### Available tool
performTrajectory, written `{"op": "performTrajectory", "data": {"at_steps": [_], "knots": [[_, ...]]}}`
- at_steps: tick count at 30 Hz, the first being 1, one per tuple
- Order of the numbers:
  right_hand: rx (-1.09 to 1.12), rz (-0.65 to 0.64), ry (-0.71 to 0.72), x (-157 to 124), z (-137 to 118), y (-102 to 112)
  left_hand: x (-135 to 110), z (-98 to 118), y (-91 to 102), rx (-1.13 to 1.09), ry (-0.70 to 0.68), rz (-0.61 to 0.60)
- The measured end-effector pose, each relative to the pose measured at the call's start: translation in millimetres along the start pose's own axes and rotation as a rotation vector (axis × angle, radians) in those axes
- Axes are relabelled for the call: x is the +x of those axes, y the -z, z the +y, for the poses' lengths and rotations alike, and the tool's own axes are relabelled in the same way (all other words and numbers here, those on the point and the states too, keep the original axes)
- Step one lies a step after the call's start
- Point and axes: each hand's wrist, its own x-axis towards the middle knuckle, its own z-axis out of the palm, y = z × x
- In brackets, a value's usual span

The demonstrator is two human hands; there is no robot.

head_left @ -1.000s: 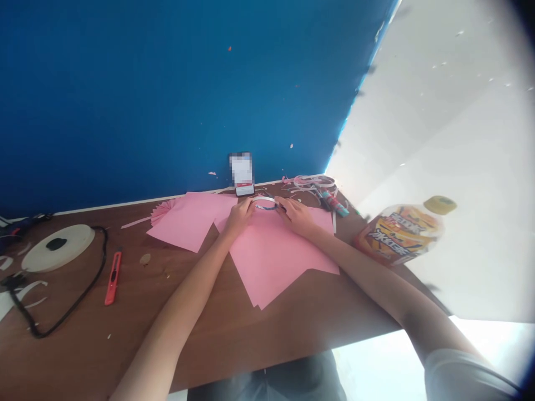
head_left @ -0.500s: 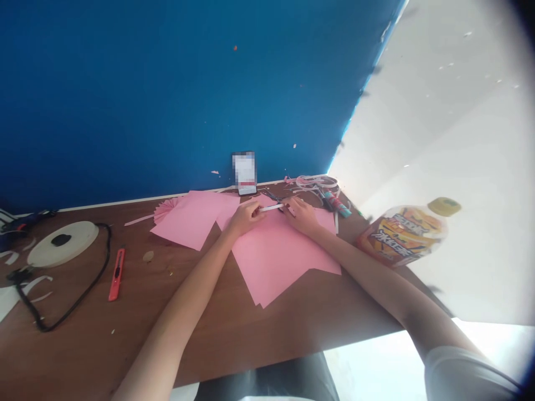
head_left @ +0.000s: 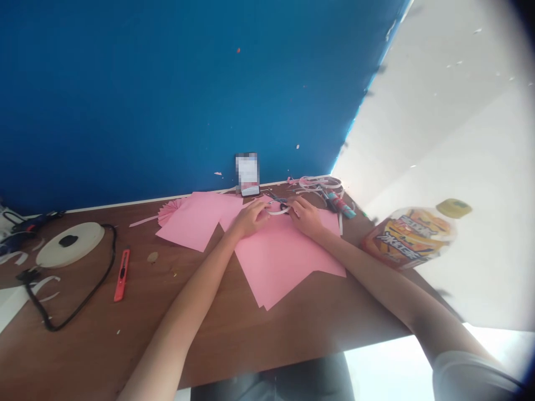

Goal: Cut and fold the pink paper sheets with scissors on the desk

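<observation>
My left hand [head_left: 249, 218] and my right hand [head_left: 307, 216] meet at the far side of the table, over a stack of pink paper sheets [head_left: 280, 257]. Both pinch a thin white paper strip [head_left: 276, 210] that curves between them, one hand at each end. Dark scissors [head_left: 279, 200] lie just behind the strip. Another pink sheet [head_left: 196, 220] lies to the left, with a pink folded fan [head_left: 168, 210] at its far corner.
A phone [head_left: 247, 174] leans on the blue wall. White paper curls [head_left: 317, 182] and glue sticks [head_left: 340, 204] lie at the far right. An orange bottle [head_left: 412, 234] lies on the right edge. A red utility knife [head_left: 122, 274], a white round disc [head_left: 70, 243] and a black cable [head_left: 79, 301] sit left.
The strip was held straight half a second ago and now bends into a curve between my hands. The view has shifted slightly to the left.
</observation>
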Motion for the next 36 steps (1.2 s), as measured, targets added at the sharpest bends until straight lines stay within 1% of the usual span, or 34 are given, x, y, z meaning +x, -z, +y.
{"op": "performTrajectory", "data": {"at_steps": [7, 12, 18, 24, 30, 33, 36], "knots": [[-0.038, -0.029, 0.126, -2.7, -0.5, 1.6, -1.7, -3.9, -3.1, 0.052, -0.018, -0.028], [-0.078, -0.013, 0.174, -1.4, -2.6, 2.3, -0.4, -6.1, -4.9, 0.076, -0.039, -0.034], [-0.099, -0.036, 0.163, -1.5, -3.4, 2.7, 0.1, -6.2, -5.9, 0.106, -0.035, -0.026], [-0.120, -0.062, 0.221, -0.5, -4.4, 3.0, 0.1, -6.4, -6.6, 0.125, -0.035, -0.010], [-0.095, -0.097, 0.235, -1.2, -3.5, 3.1, 0.4, -8.0, -7.6, 0.125, -0.030, 0.001], [-0.098, -0.077, 0.222, -0.9, -4.1, 3.4, -0.1, -8.5, -7.2, 0.119, -0.038, 0.010], [-0.075, -0.075, 0.194, -0.6, -4.2, 3.1, -0.9, -9.4, -6.5, 0.114, -0.045, -0.011]]}}
